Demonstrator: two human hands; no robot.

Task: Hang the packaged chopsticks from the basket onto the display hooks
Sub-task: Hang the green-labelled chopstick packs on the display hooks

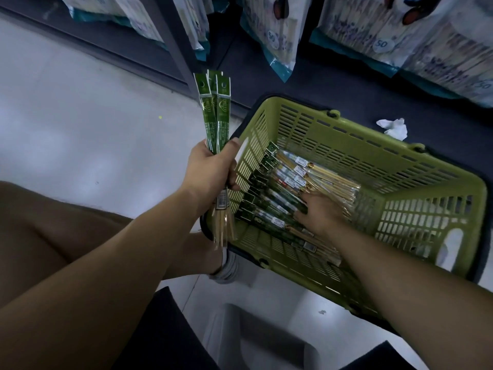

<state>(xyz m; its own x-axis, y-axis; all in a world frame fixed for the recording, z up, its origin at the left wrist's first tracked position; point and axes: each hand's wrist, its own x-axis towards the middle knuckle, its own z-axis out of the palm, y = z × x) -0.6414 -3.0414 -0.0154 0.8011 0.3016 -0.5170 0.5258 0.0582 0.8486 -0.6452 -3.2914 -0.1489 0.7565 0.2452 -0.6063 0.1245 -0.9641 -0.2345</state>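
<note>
Green plastic basket point(346, 134) holds loose chopstick packets point(280, 182). Left hand point(210, 169) grips an upright bundle point(216, 113) of packets just beside it. Right hand point(322, 212) rests, fingers spread, on those inside.

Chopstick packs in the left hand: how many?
3 chopstick packs, all gripped together in the left hand, green header ends fanned upward, just left of the basket. Another could be hidden behind them.

Basket point(346, 145) at shelf base point(333, 84). Chopstick packs point(282, 180) in basket, left half. Left hand point(210, 166) left of basket, gripping pack bundle point(216, 110) upright. Right hand point(320, 212) in basket, on packs. Crumpled paper point(393, 126) behind basket, likely on shelf base.
</note>
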